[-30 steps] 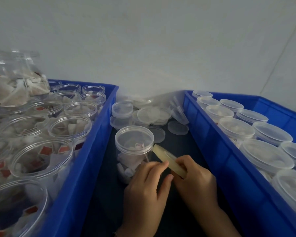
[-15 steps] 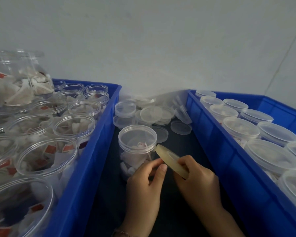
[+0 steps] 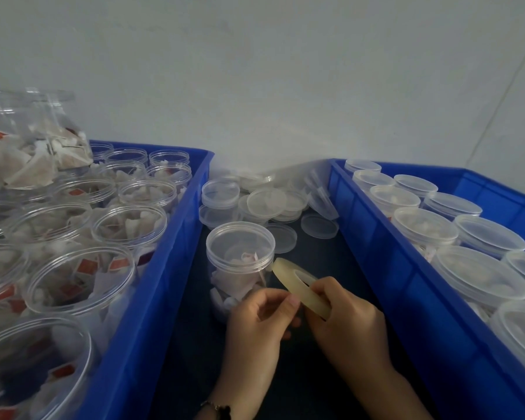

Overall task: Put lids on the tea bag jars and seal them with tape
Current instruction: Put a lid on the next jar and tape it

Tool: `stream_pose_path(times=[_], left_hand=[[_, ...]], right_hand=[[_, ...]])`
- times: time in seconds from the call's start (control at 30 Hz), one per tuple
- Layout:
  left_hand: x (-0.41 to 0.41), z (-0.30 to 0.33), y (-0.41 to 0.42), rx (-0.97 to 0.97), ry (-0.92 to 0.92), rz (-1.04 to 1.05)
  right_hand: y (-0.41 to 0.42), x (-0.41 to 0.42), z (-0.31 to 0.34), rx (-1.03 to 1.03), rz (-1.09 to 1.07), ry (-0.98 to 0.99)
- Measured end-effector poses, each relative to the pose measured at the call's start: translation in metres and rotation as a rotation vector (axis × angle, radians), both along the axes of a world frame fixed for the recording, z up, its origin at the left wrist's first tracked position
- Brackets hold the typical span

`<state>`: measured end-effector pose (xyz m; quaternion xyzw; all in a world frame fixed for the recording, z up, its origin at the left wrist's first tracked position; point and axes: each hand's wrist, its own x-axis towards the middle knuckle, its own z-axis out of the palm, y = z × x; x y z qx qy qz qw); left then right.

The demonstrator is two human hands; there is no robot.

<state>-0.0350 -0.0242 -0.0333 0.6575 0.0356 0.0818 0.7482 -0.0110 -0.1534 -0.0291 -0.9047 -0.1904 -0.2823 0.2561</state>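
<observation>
A clear jar of tea bags with its lid on stands on the dark surface between two blue crates. Just right of it, my right hand grips a pale yellowish roll of tape, tilted with its far end near the jar's lid. My left hand is in front of the jar, its thumb and fingers pinched at the roll's near edge; whether a tape end is between them cannot be seen. The jar's lower part is hidden behind my left hand.
The left blue crate holds several open jars of tea bags. The right blue crate holds several lidded jars. A heap of loose clear lids lies behind the jar against the white wall. A large tea bag container stands far left.
The view has shifted slightly, so everything sits a little further right in frame. My left hand's fingers have curled closer to the roll's near edge. The jar and roll stay put.
</observation>
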Motion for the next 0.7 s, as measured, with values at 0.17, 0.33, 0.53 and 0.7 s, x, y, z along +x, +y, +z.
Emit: stream_pose_path(times=[0.17, 0.33, 0.53, 0.7], left_hand=[[0.002, 0.002, 0.0, -0.05, 0.014, -0.02], [-0.007, 0.002, -0.006, 0.108, -0.198, 0.119], [-0.008, -0.004, -0.008, 0.675, -0.728, 0.454], [-0.006, 0.0, 0.009, 0.655, -0.713, 0.577]], right_hand=[[0.0, 0.0, 0.001, -0.006, 0.0, 0.015], [0.001, 0.001, 0.004, -0.035, -0.033, 0.026], [0.001, 0.006, 0.011, -0.078, -0.06, 0.231], [-0.019, 0.014, 0.02, -0.146, 0.205, 0.74]])
